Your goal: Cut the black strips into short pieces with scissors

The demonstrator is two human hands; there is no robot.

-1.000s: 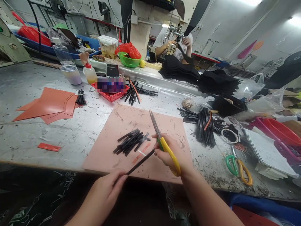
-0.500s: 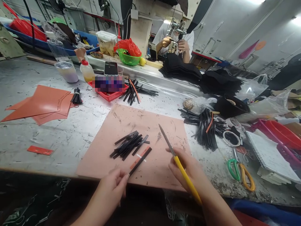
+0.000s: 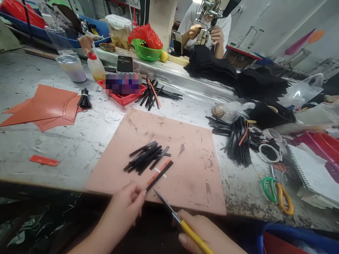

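My left hand (image 3: pixel 130 203) pinches the near end of a black strip (image 3: pixel 160 175) between thumb and fingers, at the front edge of a pink sheet (image 3: pixel 190 176). Alongside that strip lies an orange marked piece (image 3: pixel 152 180) with a white crossbar. Yellow-handled scissors (image 3: pixel 166 204), seen nearly edge-on, are in my right hand (image 3: pixel 194 229), fingers wrapped round the handle. Their tip is close to the strip, just right of my left thumb; contact cannot be made out. A loose pile of black strips (image 3: pixel 144 158) rests on the sheet beyond my left hand.
Orange leather pieces (image 3: pixel 50 104) and a tied black bundle (image 3: pixel 84 98) lie left. More black strips (image 3: pixel 238 141), green-and-orange-handled scissors (image 3: pixel 277 194) and a notebook (image 3: pixel 309 173) are at right. A red basket (image 3: pixel 124 99) stands behind; a co-worker's hands (image 3: pixel 215 35) are at a machine.
My right hand has brought the scissors down and left, from above the sheet to near the held strip. My left hand keeps its pinch. The view has shifted slightly.
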